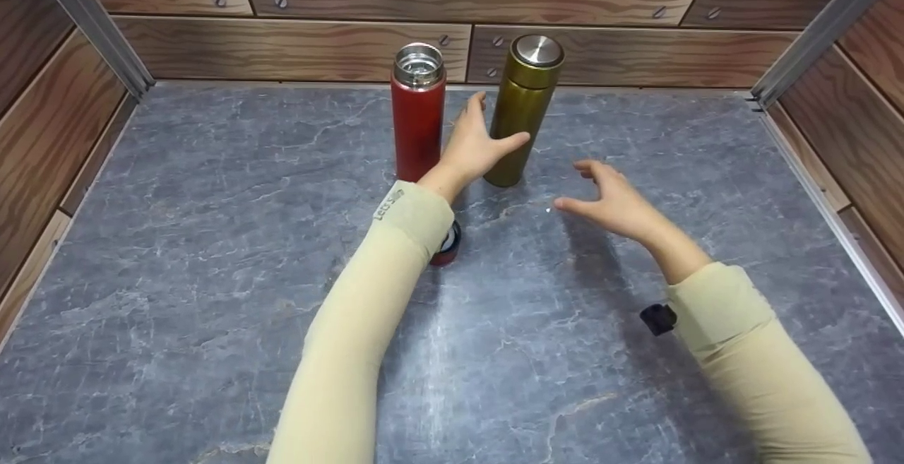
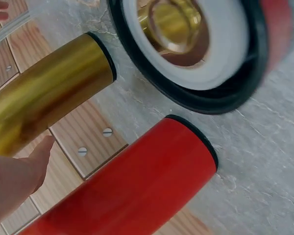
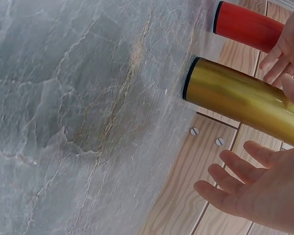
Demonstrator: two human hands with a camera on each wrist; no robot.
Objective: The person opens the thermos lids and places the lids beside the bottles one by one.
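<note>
An uncapped red thermos flask (image 1: 417,125) stands upright, its bare steel neck showing. To its right is a gold thermos flask (image 1: 524,100) with its steel-topped lid on. My left hand (image 1: 474,145) reaches between the two, fingers spread and the thumb in front of the gold flask; whether it touches is not clear. The right hand (image 1: 611,203) hovers to the right of the gold flask, fingers apart and holding nothing. On the table near my left cuff lies the red flask's lid (image 1: 445,256), partly hidden by the sleeve. Its pale inner ring (image 2: 228,39) faces up.
The grey marbled tabletop (image 1: 212,294) is bounded by wood-patterned panels (image 1: 296,47) at the back and sides, with metal posts at the corners. A small black device (image 1: 658,319) sits at the right cuff.
</note>
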